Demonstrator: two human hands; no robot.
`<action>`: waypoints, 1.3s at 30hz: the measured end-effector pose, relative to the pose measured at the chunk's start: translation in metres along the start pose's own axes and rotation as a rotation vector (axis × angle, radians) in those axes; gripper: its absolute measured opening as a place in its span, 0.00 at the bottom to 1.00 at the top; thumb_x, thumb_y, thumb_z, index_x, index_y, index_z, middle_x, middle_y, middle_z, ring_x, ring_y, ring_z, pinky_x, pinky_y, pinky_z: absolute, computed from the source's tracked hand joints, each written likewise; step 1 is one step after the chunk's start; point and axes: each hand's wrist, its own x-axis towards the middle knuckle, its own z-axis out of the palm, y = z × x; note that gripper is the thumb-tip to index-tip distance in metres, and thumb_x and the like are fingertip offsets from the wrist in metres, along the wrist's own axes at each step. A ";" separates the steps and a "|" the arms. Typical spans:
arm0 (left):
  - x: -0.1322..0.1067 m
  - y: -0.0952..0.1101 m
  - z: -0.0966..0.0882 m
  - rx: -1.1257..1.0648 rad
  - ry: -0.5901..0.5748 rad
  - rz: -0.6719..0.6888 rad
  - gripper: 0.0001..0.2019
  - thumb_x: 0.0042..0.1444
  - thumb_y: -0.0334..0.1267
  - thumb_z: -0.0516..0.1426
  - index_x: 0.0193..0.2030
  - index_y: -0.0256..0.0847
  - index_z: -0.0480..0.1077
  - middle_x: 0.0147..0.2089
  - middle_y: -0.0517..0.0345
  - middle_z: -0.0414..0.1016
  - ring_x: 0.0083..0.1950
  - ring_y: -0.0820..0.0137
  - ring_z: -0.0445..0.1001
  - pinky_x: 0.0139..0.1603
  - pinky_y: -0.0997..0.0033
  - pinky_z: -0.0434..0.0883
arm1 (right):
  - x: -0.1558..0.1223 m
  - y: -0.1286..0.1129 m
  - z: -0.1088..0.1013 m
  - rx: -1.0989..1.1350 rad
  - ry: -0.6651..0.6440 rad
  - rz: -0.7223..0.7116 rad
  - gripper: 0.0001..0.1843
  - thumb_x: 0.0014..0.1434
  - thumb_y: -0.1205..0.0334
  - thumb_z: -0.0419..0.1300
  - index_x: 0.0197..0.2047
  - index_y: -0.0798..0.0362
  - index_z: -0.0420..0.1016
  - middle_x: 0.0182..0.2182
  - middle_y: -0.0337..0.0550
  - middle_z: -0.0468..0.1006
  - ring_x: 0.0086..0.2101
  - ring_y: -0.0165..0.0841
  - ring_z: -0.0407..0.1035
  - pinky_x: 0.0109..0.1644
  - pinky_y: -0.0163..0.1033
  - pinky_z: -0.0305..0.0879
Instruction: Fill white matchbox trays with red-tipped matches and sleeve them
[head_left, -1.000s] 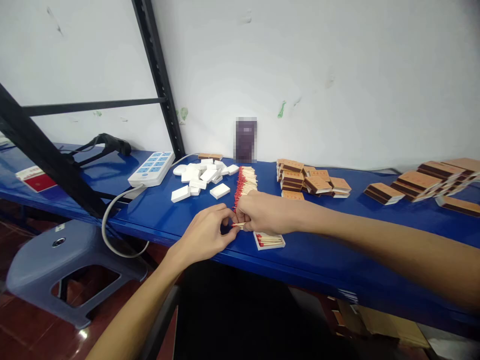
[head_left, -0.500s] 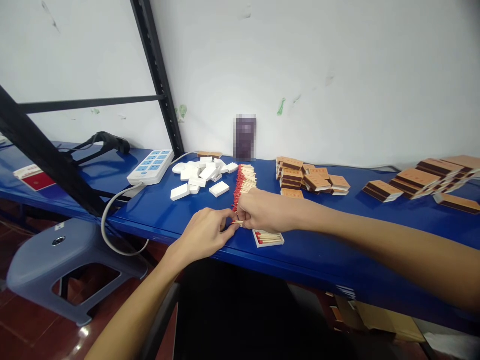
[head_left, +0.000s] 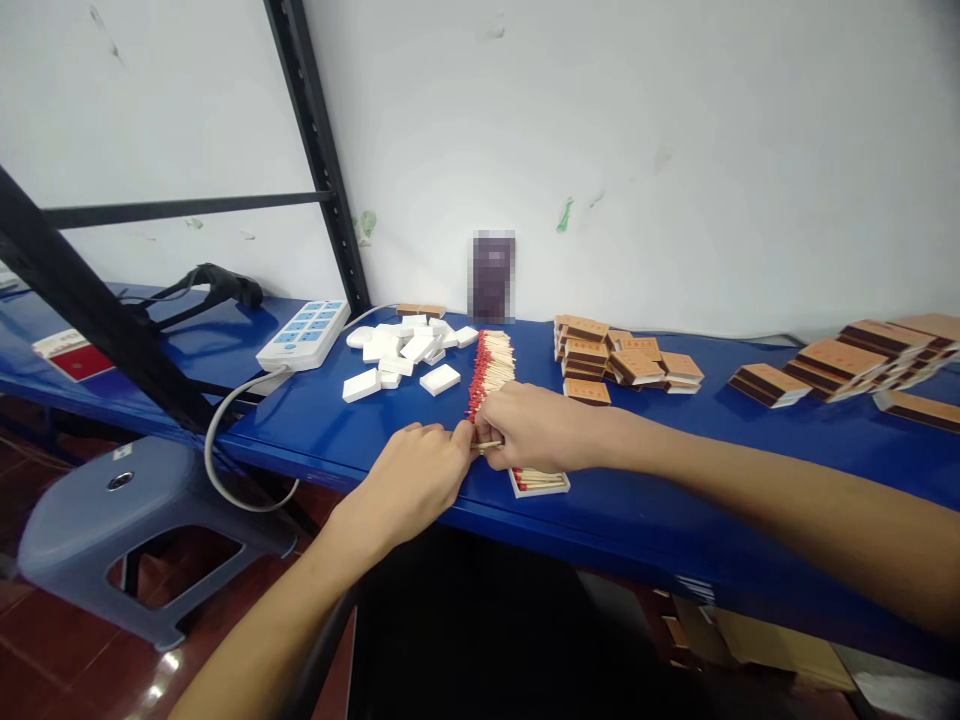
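Note:
My left hand [head_left: 421, 468] and my right hand [head_left: 521, 428] meet over the front of the blue table, fingertips nearly touching. Between them are a few matches [head_left: 490, 445], pinched by both hands; the exact number is hidden by the fingers. Just beyond my right hand lies a long row of red-tipped matches [head_left: 496, 360], heads pointing left. A white matchbox tray [head_left: 541, 491] partly filled with matches sits under my right wrist, near the table edge.
White inner trays [head_left: 401, 350] lie heaped at the left, beside a power strip [head_left: 304, 335]. Brown matchboxes [head_left: 585, 355] are stacked right of the matches, with more matchboxes [head_left: 840, 365] farther right. A blurred dark object [head_left: 492, 278] leans on the wall. A stool [head_left: 124, 500] stands at the left.
My left hand's fingers have closed in, the thumb now pressed against the other fingers at the matches. My right hand stays nearly in place, and the held matches show slightly more to the right.

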 end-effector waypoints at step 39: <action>0.022 0.018 -0.019 -0.323 -0.037 0.131 0.13 0.70 0.40 0.45 0.41 0.39 0.67 0.39 0.52 0.76 0.38 0.61 0.76 0.36 0.63 0.67 | -0.049 0.018 -0.020 0.263 -0.094 0.022 0.08 0.48 0.70 0.59 0.21 0.53 0.67 0.15 0.29 0.59 0.19 0.25 0.51 0.23 0.36 0.46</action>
